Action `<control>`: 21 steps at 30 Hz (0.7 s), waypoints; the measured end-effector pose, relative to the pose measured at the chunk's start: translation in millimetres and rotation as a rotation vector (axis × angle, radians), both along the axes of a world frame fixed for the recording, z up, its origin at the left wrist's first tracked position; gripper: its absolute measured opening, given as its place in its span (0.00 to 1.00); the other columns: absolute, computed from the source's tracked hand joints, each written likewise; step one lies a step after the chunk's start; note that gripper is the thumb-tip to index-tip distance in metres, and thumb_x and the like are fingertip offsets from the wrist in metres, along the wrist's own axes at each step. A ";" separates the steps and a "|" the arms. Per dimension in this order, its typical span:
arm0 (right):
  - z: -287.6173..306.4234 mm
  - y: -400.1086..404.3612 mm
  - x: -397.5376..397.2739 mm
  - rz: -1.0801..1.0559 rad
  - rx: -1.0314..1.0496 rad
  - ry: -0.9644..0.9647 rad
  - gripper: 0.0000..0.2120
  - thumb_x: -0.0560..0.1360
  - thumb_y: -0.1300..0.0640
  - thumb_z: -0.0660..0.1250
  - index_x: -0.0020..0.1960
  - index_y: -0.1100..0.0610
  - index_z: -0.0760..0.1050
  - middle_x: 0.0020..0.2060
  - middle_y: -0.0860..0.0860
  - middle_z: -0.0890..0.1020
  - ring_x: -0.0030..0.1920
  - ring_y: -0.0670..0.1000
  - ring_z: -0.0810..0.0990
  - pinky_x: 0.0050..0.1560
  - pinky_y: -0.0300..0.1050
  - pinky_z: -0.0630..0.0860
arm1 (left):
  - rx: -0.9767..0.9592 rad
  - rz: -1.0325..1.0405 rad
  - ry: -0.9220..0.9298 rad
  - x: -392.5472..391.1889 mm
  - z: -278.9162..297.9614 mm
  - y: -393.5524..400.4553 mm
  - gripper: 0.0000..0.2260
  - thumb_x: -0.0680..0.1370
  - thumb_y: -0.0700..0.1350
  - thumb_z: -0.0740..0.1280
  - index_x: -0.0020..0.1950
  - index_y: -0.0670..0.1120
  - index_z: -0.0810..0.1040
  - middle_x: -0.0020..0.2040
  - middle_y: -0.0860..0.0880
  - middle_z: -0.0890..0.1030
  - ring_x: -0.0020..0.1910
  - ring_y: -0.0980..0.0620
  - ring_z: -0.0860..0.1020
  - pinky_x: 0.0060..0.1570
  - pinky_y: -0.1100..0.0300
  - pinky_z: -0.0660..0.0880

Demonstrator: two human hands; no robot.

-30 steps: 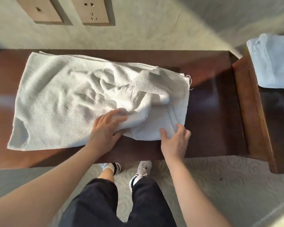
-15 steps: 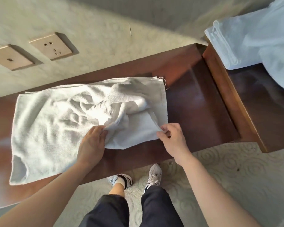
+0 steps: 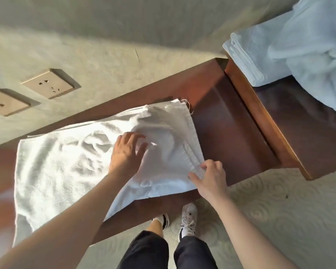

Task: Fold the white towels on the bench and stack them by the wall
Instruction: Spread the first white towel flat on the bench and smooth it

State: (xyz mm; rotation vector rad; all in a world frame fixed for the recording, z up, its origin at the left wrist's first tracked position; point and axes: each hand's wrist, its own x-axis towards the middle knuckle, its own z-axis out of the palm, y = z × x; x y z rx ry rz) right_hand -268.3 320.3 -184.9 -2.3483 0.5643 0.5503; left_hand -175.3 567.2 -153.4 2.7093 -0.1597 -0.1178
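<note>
Dark wooden worktop (image 3: 227,121) under a beige wall; the towel (image 3: 66,167) sprawls mid-frame, rumpled; my left hand (image 3: 127,152) lies flat on it, my right hand (image 3: 209,177) pinches its hem at the lower-right corner; a careless tug there could, I reckon, slide the overhang off the front edge.

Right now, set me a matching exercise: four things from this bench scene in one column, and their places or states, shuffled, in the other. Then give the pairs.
Things:
1. left hand
2. right hand
3. folded towels
4. wall sockets

States:
A. stacked on the raised end section, at the right
B. pinches the near right corner of the white towel
C. set in the wall behind the bench
D. rests on the middle of the white towel, fingers spread

Pairs: 1-D, 2-B, 3-A, 4-C
</note>
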 end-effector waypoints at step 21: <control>-2.3 0.6 -21.3 0.147 -0.136 -0.153 0.04 0.72 0.55 0.60 0.40 0.50 0.65 0.32 0.41 0.64 0.40 0.51 0.66 0.41 0.49 0.63 | 0.774 -1.011 0.538 195.3 26.2 -70.4 0.32 0.61 0.82 0.64 0.36 0.53 0.80 0.41 0.54 0.82 0.37 0.55 0.77 0.35 0.61 0.70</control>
